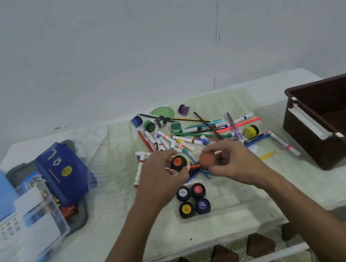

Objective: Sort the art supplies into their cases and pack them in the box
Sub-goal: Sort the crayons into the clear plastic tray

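Early going, by my judgement: four paint pots point(193, 200) stand grouped just below the marker pile point(191, 136), each hand gripping another, left hand point(160, 174) the orange-lidded pot point(178, 162), right hand point(230, 160) the brown pot point(206, 159), while the brown box point(323, 150) right of the pile holds nothing visible.

Both bare forearms enter from the bottom edge and converge toward frame centre. The left hand point(161, 174), back to the camera, has fingers curled around an orange-labelled paint jar point(178, 162). The right hand point(234, 160), just right of centre, pinches a brown-orange paint jar point(207, 160) between thumb and fingers.
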